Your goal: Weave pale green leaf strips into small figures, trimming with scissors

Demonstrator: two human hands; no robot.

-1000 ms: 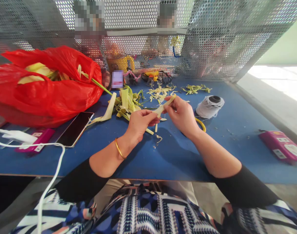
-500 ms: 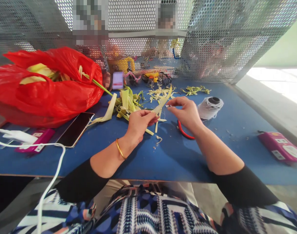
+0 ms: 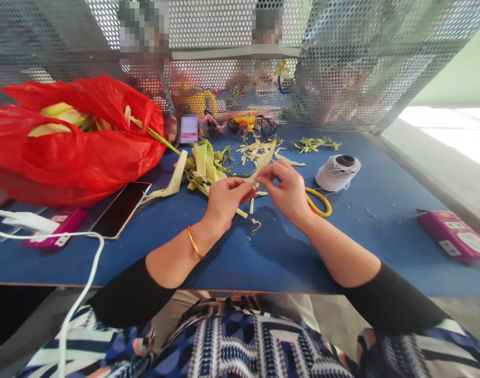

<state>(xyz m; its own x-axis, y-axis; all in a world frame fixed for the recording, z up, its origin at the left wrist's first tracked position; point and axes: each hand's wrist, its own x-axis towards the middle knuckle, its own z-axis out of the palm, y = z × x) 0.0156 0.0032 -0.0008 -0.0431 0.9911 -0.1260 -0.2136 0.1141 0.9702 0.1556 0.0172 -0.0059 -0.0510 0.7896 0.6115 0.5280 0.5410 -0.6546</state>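
Note:
Above the blue table point(image 3: 279, 252) my left hand point(image 3: 226, 197) pinches the lower end of a pale yellow leaf strip point(image 3: 265, 157). My right hand point(image 3: 287, 189) pinches the same strip just beside it, fingertips almost touching the left thumb. The strip's free end points up and away from me. A heap of green and yellow leaf strips point(image 3: 204, 165) lies just behind my left hand. Yellow-handled scissors point(image 3: 320, 202) rest on the table behind my right hand. Small leaf scraps lie under my hands.
A red plastic bag point(image 3: 74, 139) holding leaves fills the left. A phone point(image 3: 121, 207), a pink power strip point(image 3: 64, 223) and a white cable point(image 3: 82, 294) lie front left. A spool of white thread point(image 3: 338, 172) and another pink power strip point(image 3: 456, 239) sit right. Perforated metal screens point(image 3: 342, 63) stand behind, with other people beyond them.
My right hand let go of the strip and drew off to the right, then came back and pinched it again beside the left hand. The left hand stayed put.

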